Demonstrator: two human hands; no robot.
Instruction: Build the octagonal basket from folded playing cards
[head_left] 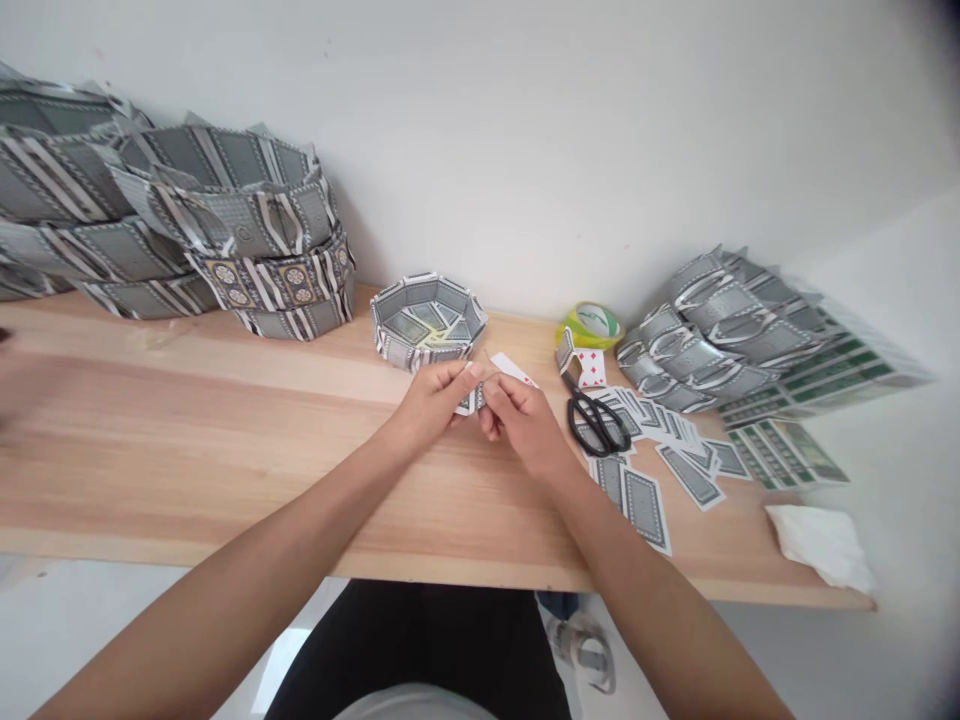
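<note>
Head: two hands on card

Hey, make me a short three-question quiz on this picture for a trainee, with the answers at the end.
1. True or false: the left hand and right hand are close together, holding a patterned card piece.

2. Where do the black-handled scissors lie?
A) on the floor
B) among the loose cards
C) in the person's lap

3. Which red suit shows on the face-up card between the scissors' handles and the yellow roll?

Key: 1. True. 2. B. 3. Diamonds.
</note>
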